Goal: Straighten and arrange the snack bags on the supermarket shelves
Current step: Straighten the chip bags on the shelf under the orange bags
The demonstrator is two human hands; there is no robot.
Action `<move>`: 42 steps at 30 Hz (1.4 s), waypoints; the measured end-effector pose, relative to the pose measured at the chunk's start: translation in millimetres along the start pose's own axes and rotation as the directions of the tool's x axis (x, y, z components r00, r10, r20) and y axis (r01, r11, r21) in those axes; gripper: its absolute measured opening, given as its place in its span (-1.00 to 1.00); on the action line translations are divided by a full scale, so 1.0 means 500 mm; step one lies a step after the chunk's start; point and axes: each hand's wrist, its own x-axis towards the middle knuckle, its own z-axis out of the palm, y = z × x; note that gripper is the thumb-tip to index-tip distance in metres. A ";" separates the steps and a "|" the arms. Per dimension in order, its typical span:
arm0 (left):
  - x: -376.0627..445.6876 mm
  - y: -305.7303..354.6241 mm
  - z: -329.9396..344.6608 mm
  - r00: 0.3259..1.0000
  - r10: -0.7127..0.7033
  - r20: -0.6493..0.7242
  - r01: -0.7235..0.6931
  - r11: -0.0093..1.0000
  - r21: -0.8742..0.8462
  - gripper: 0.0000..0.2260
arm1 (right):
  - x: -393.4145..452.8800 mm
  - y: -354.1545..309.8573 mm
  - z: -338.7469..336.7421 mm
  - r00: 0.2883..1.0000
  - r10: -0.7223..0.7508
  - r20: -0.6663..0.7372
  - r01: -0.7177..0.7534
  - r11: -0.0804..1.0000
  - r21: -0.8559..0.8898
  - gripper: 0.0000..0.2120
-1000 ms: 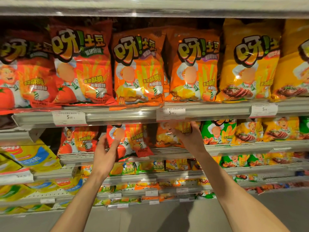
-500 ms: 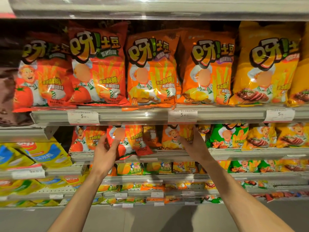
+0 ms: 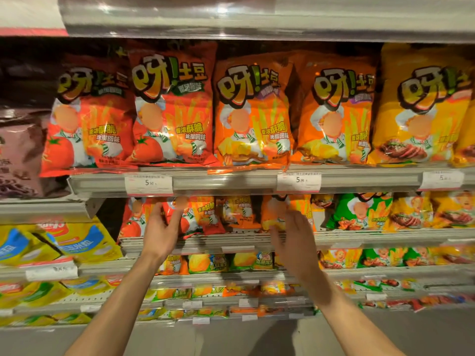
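The second shelf [image 3: 359,238] offered only a low slot under the price rail [image 3: 231,182] — packed side by side with small snack bags [image 3: 239,214]. Open air lay near, in front of the shelf edges. Far left, a dark gap [image 3: 109,217] beside the red bag [image 3: 133,219] stood free.

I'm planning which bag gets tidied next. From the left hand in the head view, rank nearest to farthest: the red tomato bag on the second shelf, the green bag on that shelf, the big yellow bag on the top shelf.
From the left hand:
1. Red tomato bag, touching its fingers.
2. Green bag, same shelf, far to the right.
3. Big yellow bag, shelf above, far right.
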 end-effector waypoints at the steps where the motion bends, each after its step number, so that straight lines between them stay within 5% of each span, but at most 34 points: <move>1: 0.002 -0.001 -0.002 1.000 0.004 0.006 -0.004 1.000 0.008 -0.47 | 0.004 -0.019 0.012 0.996 -0.050 0.068 0.052 0.998 -0.034 -0.63; 7: 0.015 -0.017 -0.022 0.998 0.055 0.013 -0.056 0.994 0.096 -0.43 | 0.072 -0.108 0.098 0.911 -0.098 0.401 0.158 0.980 -0.121 -0.49; 13: 0.014 -0.006 -0.027 0.992 0.077 0.104 -0.090 0.989 0.120 -0.48 | 0.110 -0.111 0.131 0.855 -0.019 0.518 0.125 0.977 -0.172 -0.36; 23: 0.028 -0.013 -0.036 0.986 0.119 0.120 -0.133 0.985 0.111 -0.57 | 0.113 -0.050 0.087 0.879 -0.062 0.474 0.157 0.974 -0.164 -0.44; 31: 0.019 0.003 -0.002 0.980 0.177 0.090 -0.199 0.877 0.438 -0.60 | 0.101 -0.044 0.080 0.886 -0.123 0.447 0.178 0.981 -0.082 -0.50; 37: 0.001 0.012 0.027 0.973 0.194 0.123 -0.230 0.843 0.486 -0.72 | 0.095 -0.051 0.077 0.871 -0.112 0.478 0.137 0.990 -0.016 -0.47; 42: -0.003 -0.002 0.015 0.925 0.368 0.092 -0.355 0.755 0.552 -0.68 | 0.077 -0.049 0.053 0.902 -0.108 0.418 0.135 0.990 -0.037 -0.54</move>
